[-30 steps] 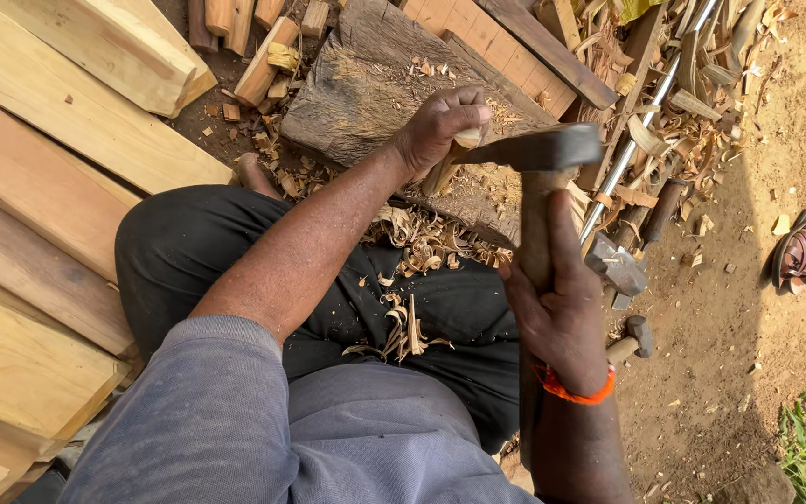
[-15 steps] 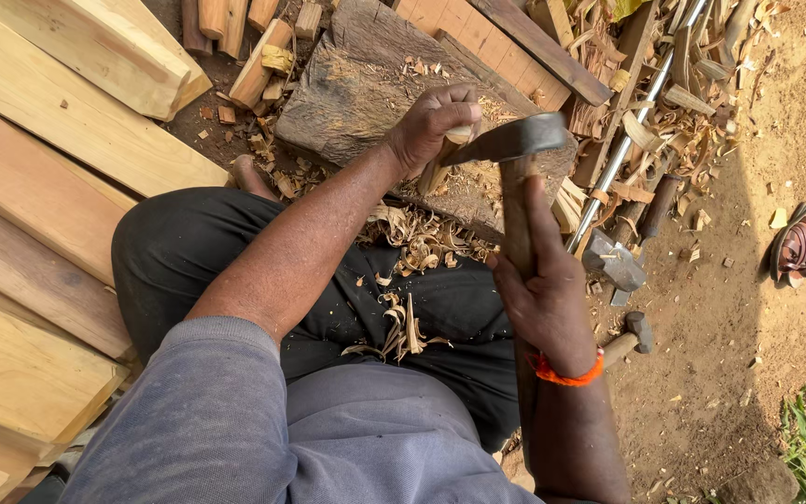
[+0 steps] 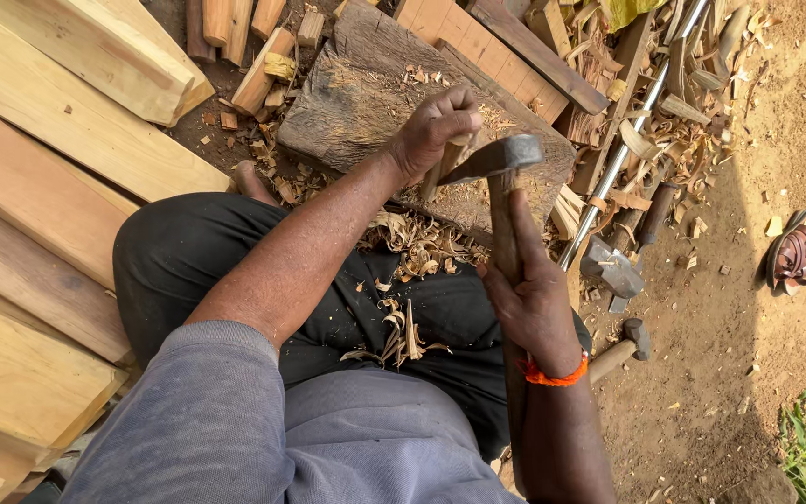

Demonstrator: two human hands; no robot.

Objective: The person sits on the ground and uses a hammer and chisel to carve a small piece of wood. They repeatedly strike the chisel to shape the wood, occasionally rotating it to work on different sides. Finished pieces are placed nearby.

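Wooden peg point(image 3: 442, 163) — that's what my left hand point(image 3: 433, 131) has clenched in a full fist, fingers point(image 3: 454, 101) curled tight around it, standing it upright on the weathered chopping block point(image 3: 347, 93). My right hand point(image 3: 532, 299) is wrapped shut around the long wooden handle of the adze point(image 3: 494, 157), thumb lying along the shaft. A moment ago the iron head rode a little higher and further right; now it has come down so its edge sits just beside the peg, right under my left knuckles — I'd judge a paring stroke is landing, shaving the stick close to my grip. Curled shavings point(image 3: 417, 245) lie on my dark trousers between my two arms. Further out, pale planks point(image 3: 39, 187) are stacked on my left, a metal pipe point(image 3: 622, 149) runs slantwise on my right, with a small hammer point(image 3: 622, 347) on the dirt and a sandal point(image 3: 799, 254) well apart.
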